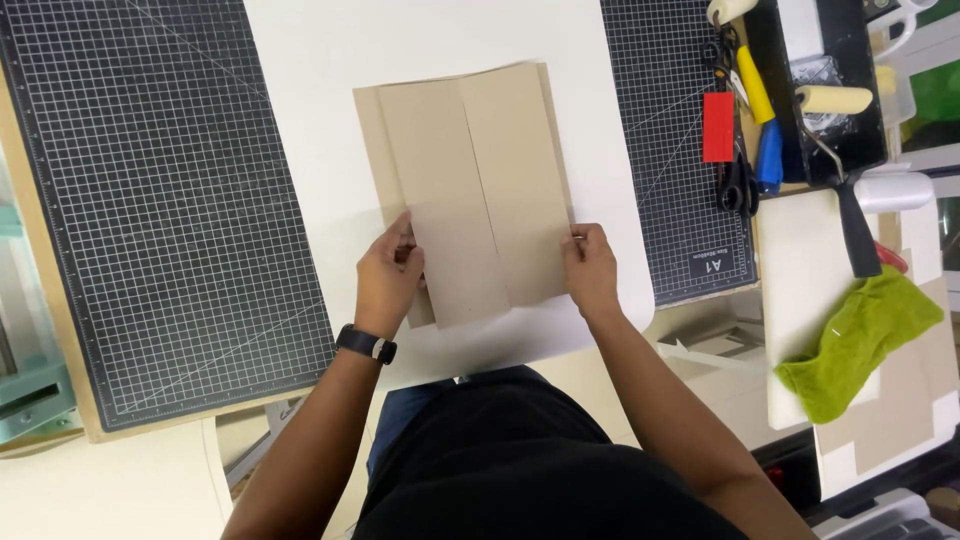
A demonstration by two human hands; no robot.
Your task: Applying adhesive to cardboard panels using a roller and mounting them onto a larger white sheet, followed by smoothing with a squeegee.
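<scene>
Head view: left hand [388,278] and right hand [590,268] pinch the folded brown cardboard sheet's [470,190] lower edges, flaps being pressed flat on the white desk [330,60].

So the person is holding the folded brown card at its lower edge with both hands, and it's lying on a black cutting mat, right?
Not quite. Both hands, the left hand and the right hand, do hold the folded brown card at its lower edge, but it lies on a white sheet, not on a black mat. The head view shows the black cutting mats to either side of that sheet.
</scene>
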